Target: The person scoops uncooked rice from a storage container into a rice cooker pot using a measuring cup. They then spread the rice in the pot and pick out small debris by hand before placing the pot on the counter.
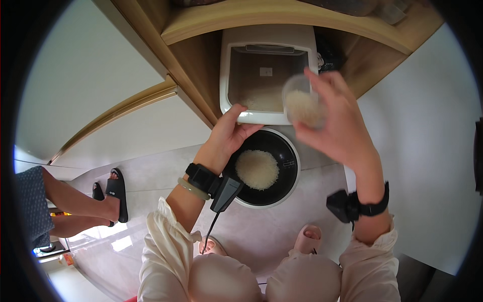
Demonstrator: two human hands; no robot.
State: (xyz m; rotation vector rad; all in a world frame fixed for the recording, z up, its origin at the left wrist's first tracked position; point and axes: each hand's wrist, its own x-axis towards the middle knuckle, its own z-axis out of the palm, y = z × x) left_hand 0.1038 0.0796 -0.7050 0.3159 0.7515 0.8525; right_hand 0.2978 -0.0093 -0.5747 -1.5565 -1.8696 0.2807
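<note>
My right hand [336,124] holds a clear plastic cup [296,85] by its side, slightly blurred. White rice [302,105] fills part of the cup, which is over the right front corner of a white rice storage bin [268,117]. At the bin's front edge is my left hand [230,130], its thumb on top and its fingers underneath. Through the bin's dark see-through lid [268,88], a little rice shows near the front. Below it on the floor stands a black rice cooker inner pot [285,188] with a pale rim, a round heap of rice [257,170] at its bottom.
The bin sits in a wooden cabinet compartment under a shelf [264,17]. White panels flank it on the left [124,120] and right [419,151]. A person's legs in black slide sandals [121,196] stand at left. A cable [213,228] hangs from my left wrist device.
</note>
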